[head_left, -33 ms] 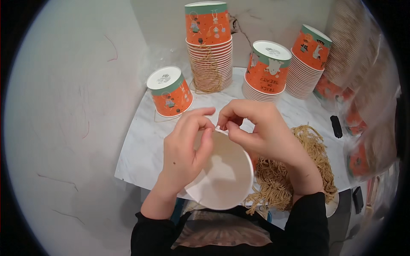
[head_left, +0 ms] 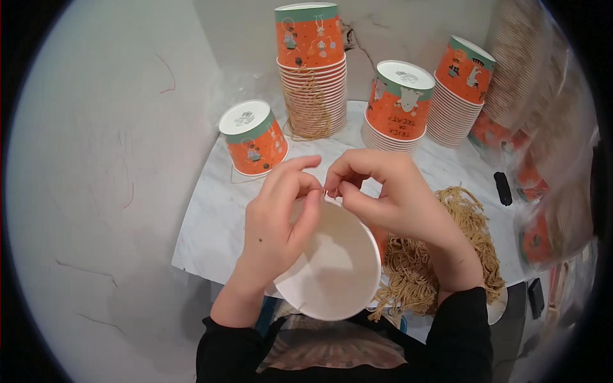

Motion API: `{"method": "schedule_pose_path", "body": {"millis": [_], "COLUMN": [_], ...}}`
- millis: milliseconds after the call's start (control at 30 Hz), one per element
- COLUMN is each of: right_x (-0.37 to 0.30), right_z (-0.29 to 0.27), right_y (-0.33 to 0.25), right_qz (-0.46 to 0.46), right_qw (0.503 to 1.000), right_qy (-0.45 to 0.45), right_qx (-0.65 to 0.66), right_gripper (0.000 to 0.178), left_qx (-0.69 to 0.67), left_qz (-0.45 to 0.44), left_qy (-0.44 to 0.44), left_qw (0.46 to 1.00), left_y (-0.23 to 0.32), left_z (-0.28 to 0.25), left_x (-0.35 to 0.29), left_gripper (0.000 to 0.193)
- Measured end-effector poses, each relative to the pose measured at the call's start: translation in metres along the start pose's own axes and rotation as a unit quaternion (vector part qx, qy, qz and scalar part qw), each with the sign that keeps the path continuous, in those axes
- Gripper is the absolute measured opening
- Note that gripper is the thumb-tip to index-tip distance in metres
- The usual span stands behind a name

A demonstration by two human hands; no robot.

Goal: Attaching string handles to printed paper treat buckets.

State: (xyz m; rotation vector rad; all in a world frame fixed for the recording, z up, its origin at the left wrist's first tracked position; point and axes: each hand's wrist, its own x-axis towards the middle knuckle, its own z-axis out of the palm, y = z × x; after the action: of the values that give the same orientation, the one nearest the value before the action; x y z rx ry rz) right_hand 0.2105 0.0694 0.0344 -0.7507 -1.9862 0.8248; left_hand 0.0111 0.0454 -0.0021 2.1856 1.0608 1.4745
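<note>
A paper bucket (head_left: 333, 271), white inside and orange outside, hangs tilted below my hands with its mouth facing me. My left hand (head_left: 281, 214) is closed at its far rim, thumb and forefinger pinched on what looks like a thin tan cord. Opposite it, my right hand (head_left: 377, 191) pinches at the same spot, the fingertips of both hands nearly touching. Most of the cord is hidden by my fingers. Under my right wrist lies a heap of tan cords (head_left: 412, 271), spilling over the table's near edge.
Upturned orange and green paper buckets stand on the marbled table (head_left: 211, 223): a single bucket (head_left: 255, 150), a tall stack (head_left: 313, 96) draped with cord, and two more stacks (head_left: 399, 108) (head_left: 460, 96). A small black object (head_left: 503, 189) and plastic-wrapped buckets (head_left: 536, 172) lie rightward.
The bucket's mouth has dropped slightly toward me, and its far rim sits a little lower under my fingertips. Both hands stay pinched in nearly the same place.
</note>
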Motion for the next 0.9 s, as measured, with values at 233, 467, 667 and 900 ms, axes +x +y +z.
{"method": "schedule_pose_path", "body": {"millis": [233, 467, 667, 900], "right_x": [-0.004, 0.002, 0.005, 0.007], "right_z": [-0.011, -0.012, -0.011, -0.011], "right_y": [-0.001, 0.012, 0.02, 0.034], "right_qz": [0.074, 0.057, 0.061, 0.046], "right_qw": [0.997, 0.996, 0.993, 0.99], "right_qy": [-0.036, -0.025, -0.038, -0.036], "right_qx": [0.012, -0.066, -0.092, -0.131], "right_gripper": [0.017, 0.016, 0.014, 0.01], "left_qx": [-0.096, -0.334, -0.282, -0.223], "left_qz": [-0.112, -0.22, -0.251, -0.284], "left_qy": [-0.028, -0.12, -0.16, -0.1], "left_qw": [0.989, 0.909, 0.912, 0.927], "left_y": [0.004, -0.029, -0.04, -0.025], "left_z": [0.01, 0.002, -0.005, -0.016], "left_x": [0.011, 0.019, 0.023, 0.035], "left_gripper": [0.006, 0.014, 0.022, 0.03]}}
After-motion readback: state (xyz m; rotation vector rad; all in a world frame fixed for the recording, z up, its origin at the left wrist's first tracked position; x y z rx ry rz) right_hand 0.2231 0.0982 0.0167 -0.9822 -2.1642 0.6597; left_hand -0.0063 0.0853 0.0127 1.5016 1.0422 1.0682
